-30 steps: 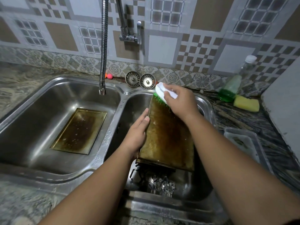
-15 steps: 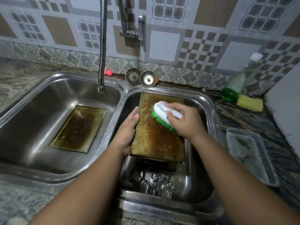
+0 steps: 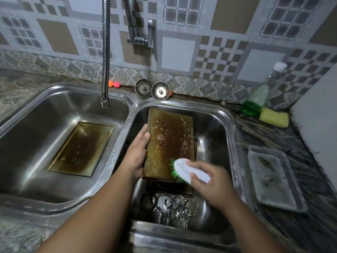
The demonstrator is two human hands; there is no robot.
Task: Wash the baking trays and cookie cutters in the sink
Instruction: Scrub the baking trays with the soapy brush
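My left hand [image 3: 137,153] grips the baking tray [image 3: 170,136] by its edge; my right hand [image 3: 214,184] clutches a brush [image 3: 180,169] on its near corner.

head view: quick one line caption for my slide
Left hand holds a greasy baking tray in the right basin while the right hand scrubs its near end with a brush.

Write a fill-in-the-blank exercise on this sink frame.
The right hand scrubs with a white brush that has ____ bristles.
The left hand steadies the soapy baking tray in the ____ basin of the sink.
A second tray lies flat in the ____ basin.
Beside the soap bottle lies a ____ sponge.
Missing words: green; right; left; yellow.
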